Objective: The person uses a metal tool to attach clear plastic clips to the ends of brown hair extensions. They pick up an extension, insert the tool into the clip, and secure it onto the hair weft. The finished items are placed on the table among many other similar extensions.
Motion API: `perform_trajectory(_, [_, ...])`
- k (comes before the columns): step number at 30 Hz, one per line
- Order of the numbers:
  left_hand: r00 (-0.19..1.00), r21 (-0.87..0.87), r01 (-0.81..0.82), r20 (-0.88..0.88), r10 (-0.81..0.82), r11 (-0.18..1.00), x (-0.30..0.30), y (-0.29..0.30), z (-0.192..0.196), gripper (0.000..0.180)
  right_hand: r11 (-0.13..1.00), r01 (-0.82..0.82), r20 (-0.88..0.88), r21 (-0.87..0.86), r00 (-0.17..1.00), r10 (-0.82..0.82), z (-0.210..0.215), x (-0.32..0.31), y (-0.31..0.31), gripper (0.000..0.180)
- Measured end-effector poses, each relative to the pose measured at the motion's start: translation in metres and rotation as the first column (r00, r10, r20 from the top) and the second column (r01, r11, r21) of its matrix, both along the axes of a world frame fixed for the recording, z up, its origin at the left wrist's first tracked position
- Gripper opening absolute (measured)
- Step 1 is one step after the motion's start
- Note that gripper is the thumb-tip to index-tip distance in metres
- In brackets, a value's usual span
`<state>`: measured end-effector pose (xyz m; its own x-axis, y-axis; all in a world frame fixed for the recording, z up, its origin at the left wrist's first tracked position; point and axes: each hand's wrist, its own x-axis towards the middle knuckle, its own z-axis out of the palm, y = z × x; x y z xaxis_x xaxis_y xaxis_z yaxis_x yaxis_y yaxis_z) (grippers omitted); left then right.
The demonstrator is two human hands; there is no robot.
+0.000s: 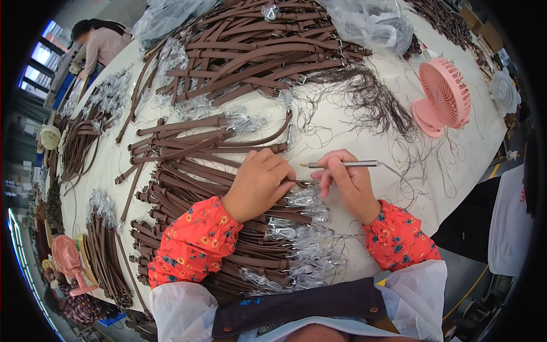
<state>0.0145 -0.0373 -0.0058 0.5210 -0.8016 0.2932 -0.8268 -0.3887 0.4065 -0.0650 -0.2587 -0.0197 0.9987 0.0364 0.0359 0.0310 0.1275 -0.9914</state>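
Note:
My right hand [352,185] grips a slim silver pen-like tool [362,163], its narrow tip pointing left and a thin cord trailing from its back end. Just left of that tip, my left hand [259,183] is closed, thumb and fingers pinched at the end of a brown strap, mostly hidden under the fingers. Beneath and in front of both hands lies a dense row of brown straps [188,191]. Their right ends carry metal hardware wrapped in clear plastic [307,251]. A few looser straps [194,139] lie just beyond my left hand.
A big heap of brown straps [256,57] covers the far table. Dark thread scraps [370,94] spread right of it, near a pink fan [441,97]. Plastic bags [370,23] lie behind. More strap bundles [105,251] sit at left. Another person [105,43] works at far left.

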Motion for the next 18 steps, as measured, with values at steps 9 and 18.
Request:
perform_trajectory(9, [0.932, -0.029, -0.096, -0.354, 0.080, 0.995, 0.000, 0.005, -0.001, 0.024, 1.000, 0.004, 0.048, 0.016, 0.999, -0.005, -0.004, 0.003, 0.003, 0.032])
perform_trajectory(18, [0.984, -0.047, 0.026, -0.174, -0.033, 0.999, -0.002, -0.012, 0.005, 0.024, 0.982, 0.092, 0.014, 0.167, 0.995, -0.096, -0.008, 0.005, 0.003, 0.030])
